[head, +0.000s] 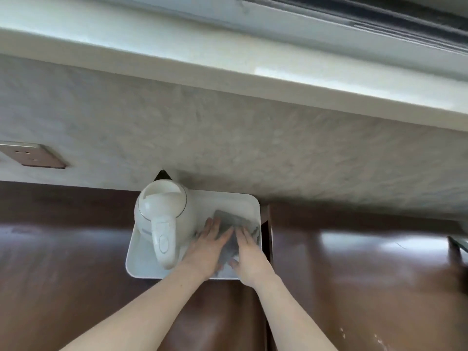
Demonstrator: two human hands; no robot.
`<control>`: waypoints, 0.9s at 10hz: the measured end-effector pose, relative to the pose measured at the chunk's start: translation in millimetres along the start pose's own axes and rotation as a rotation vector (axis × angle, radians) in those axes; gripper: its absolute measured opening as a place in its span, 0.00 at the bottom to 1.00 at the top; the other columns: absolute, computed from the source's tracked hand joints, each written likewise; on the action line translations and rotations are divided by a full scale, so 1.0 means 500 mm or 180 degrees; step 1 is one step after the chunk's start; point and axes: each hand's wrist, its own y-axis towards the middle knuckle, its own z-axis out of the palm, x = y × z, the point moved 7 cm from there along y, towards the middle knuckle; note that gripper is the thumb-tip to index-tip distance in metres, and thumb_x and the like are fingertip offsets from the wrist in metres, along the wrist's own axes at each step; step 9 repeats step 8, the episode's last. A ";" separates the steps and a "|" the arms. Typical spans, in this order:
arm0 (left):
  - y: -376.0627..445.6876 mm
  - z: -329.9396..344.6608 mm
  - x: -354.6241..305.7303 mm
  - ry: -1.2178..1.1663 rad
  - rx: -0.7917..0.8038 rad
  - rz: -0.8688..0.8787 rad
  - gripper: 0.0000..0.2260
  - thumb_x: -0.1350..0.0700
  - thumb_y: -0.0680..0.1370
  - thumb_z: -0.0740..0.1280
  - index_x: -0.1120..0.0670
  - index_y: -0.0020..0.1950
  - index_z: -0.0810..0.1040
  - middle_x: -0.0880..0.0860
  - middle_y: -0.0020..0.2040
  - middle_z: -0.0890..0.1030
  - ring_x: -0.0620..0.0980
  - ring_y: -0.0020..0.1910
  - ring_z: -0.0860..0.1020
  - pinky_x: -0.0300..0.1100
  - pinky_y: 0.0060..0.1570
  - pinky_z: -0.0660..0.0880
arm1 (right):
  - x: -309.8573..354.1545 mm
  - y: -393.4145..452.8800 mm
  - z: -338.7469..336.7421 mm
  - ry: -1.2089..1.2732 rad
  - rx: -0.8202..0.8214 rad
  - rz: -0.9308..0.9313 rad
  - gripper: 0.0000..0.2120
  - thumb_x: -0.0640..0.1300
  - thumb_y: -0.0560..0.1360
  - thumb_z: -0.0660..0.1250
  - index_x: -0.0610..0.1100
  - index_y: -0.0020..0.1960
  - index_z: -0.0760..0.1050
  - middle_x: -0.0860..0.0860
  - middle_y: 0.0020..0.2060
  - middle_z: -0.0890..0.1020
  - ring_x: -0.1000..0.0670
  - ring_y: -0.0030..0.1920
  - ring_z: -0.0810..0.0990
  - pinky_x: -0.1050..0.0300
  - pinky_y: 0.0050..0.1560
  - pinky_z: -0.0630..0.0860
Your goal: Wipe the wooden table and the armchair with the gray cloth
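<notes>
Both forearms reach over the wooden table [76, 274]. Left hand [207, 247] and right hand [249, 259] lie flat, fingers spread, on the gray cloth [229, 222] in the white tray [141, 254] beside the kettle [162, 211]. Current step appears to be cloth pickup; next, gather and lift it clear.

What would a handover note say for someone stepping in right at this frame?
Left hand: open, palm flat on the gray cloth.
Right hand: open, also flat on the cloth, no grip closed on it.
The cloth lies in the white tray, right of the white kettle, on the wooden table.
Done: no sign yet of table wiping.
Left: pick up the cloth, wipe the table, then the armchair, which is out of view.
</notes>
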 end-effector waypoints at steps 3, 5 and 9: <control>0.092 0.031 0.005 0.0384 0.0012 -0.0318 0.58 0.43 0.71 0.76 0.51 0.81 0.33 0.53 0.81 0.34 0.57 0.80 0.36 0.47 0.79 0.45 | -0.038 0.094 0.030 -0.1055 0.0159 -0.0015 0.62 0.63 0.68 0.73 0.38 0.79 0.34 0.43 0.79 0.38 0.44 0.79 0.35 0.54 0.76 0.33; 0.117 0.021 0.022 0.0614 0.0153 -0.0430 0.65 0.38 0.66 0.78 0.52 0.79 0.29 0.53 0.81 0.31 0.58 0.80 0.34 0.47 0.78 0.45 | -0.034 0.104 0.005 -0.0982 0.0191 0.0018 0.63 0.55 0.67 0.78 0.41 0.79 0.34 0.46 0.79 0.36 0.46 0.79 0.34 0.55 0.76 0.34; 0.030 -0.029 -0.012 0.0489 0.0016 -0.0369 0.59 0.42 0.70 0.77 0.55 0.81 0.35 0.58 0.83 0.43 0.58 0.82 0.45 0.47 0.78 0.51 | 0.002 -0.001 -0.055 -0.1043 -0.0277 -0.0032 0.41 0.34 0.78 0.61 0.44 0.81 0.38 0.49 0.81 0.42 0.49 0.80 0.40 0.55 0.78 0.40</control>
